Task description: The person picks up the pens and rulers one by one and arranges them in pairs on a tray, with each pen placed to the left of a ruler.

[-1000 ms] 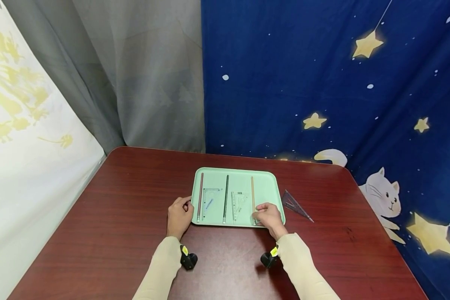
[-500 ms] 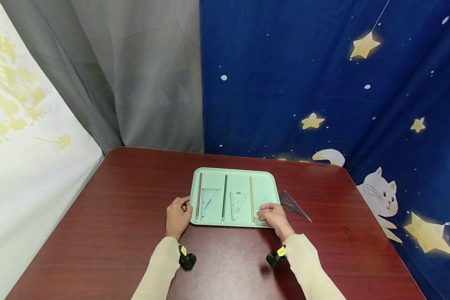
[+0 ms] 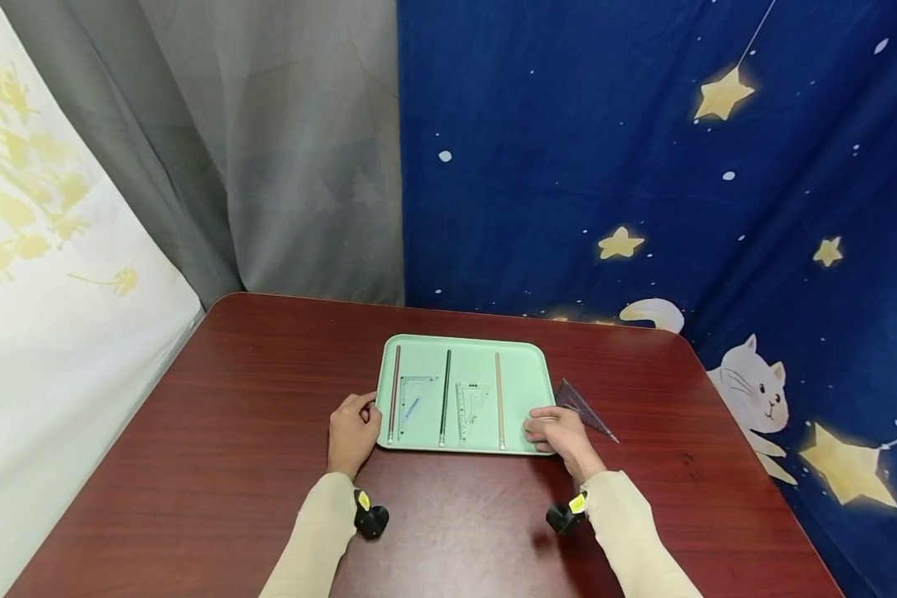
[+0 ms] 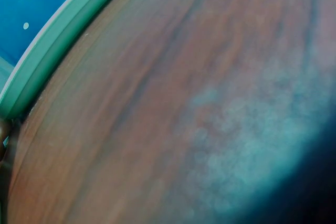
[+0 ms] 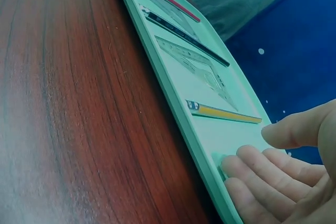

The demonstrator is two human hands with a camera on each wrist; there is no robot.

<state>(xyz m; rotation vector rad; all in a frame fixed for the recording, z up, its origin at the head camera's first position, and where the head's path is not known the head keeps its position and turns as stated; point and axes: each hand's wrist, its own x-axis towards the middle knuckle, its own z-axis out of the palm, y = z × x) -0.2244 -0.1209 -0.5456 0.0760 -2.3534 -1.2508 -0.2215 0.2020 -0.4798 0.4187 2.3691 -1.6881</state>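
A pale green tray (image 3: 525, 365) lies on the table. On it, three pencils lie roughly parallel: a red pencil (image 3: 394, 390), a black pencil (image 3: 445, 394) and a yellow pencil (image 5: 226, 113). Between them are two clear set squares, the left set square (image 3: 416, 399) and the right set square (image 3: 469, 407). At the tray's left rim my left hand (image 3: 353, 432) holds the edge with bent fingers; the left wrist view shows little of them. My right hand (image 3: 561, 433) hovers over the near right corner, fingers loosely bent and holding nothing, right of the yellow pencil.
A dark purple set square (image 3: 589, 411) lies on the table just right of the tray, partly behind my right hand. The reddish-brown table (image 3: 269, 374) reaches back to a grey curtain (image 3: 306, 166) and a blue star-patterned curtain (image 3: 538, 208).
My right hand has let go of the yellow pencil and moved right, towards the tray's right edge. The pencil stays on the tray. My left hand keeps its place at the left rim.
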